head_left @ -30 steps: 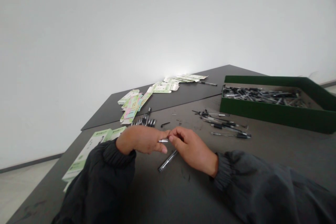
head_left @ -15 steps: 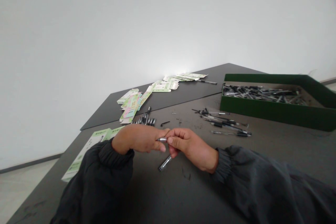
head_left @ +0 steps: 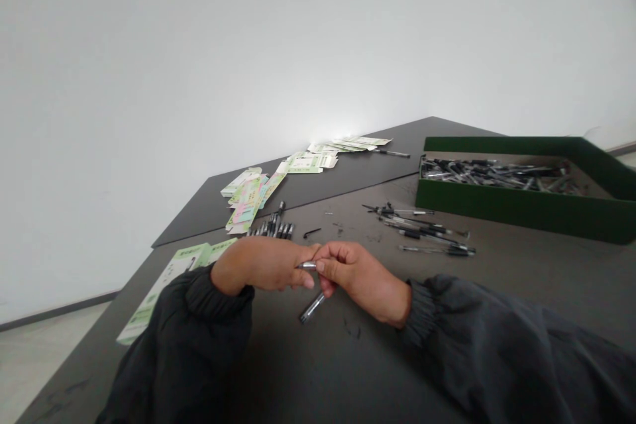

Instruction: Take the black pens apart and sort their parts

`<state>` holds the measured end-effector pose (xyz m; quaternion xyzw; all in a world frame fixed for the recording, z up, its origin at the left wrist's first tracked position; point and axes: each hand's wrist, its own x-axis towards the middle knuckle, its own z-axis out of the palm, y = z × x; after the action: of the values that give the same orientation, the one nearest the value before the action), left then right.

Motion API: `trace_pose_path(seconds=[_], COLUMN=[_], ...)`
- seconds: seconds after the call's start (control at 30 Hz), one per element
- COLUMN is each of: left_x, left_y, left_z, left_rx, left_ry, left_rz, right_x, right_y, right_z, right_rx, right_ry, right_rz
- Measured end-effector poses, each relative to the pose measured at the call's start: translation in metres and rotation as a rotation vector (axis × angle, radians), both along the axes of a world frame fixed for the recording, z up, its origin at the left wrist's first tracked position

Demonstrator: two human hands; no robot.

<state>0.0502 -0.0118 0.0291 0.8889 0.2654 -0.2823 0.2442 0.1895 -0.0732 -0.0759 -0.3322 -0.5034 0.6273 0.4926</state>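
Note:
Over the near part of the table, my left hand and my right hand meet. Between them shows the silvery tip section of a pen. The left fingers are closed round its body, which they mostly hide. My right thumb and forefinger pinch the pen at its tip end. Just below the right fingers is a clear piece with a dark end, like a pen cap; whether it lies on the table or is held by those fingers, I cannot tell.
A green box full of pens stands at the right. Loose pens and pen parts lie before it. Several capped pens are grouped beyond my left hand. Flattened cartons lie farther back, and green-white boxes lie at the left.
Both hands keep nearly the same place and hold on the pen. The whole view has shifted very slightly.

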Motion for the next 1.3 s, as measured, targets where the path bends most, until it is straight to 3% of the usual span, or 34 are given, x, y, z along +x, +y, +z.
trace_pose_path(seconds=[0.33, 0.53, 0.6, 0.77, 0.9, 1.0, 1.13, 1.3], left_x=[0.002, 0.004, 0.006, 0.008, 0.007, 0.009, 0.014, 0.013], left_y=[-0.002, -0.005, -0.007, -0.009, -0.005, -0.003, -0.01, -0.017], left_z=[0.004, 0.004, 0.005, 0.007, 0.005, 0.005, 0.01, 0.011], left_rx=[-0.066, 0.071, 0.075, 0.089, 0.068, 0.061, 0.207, 0.267], left_ry=[0.019, 0.137, 0.169, 0.119, -0.007, -0.009, 0.068, 0.123], left_rz=[0.019, 0.086, 0.096, 0.052, -0.031, -0.034, -0.017, -0.001], right_x=[-0.001, 0.008, 0.011, 0.009, -0.001, -0.003, 0.003, 0.013], right_y=[0.0, -0.005, -0.007, -0.006, -0.002, -0.001, 0.001, -0.003], right_z=[0.002, 0.008, 0.011, 0.015, 0.017, 0.018, 0.017, 0.02], right_rx=[0.013, 0.267, 0.33, 0.321, 0.141, 0.049, 0.145, 0.364], right_ry=[-0.082, -0.368, -0.444, -0.529, -0.274, -0.078, -0.001, -0.29], right_rz=[-0.015, -0.333, -0.365, -0.214, -0.006, -0.011, -0.008, -0.074])
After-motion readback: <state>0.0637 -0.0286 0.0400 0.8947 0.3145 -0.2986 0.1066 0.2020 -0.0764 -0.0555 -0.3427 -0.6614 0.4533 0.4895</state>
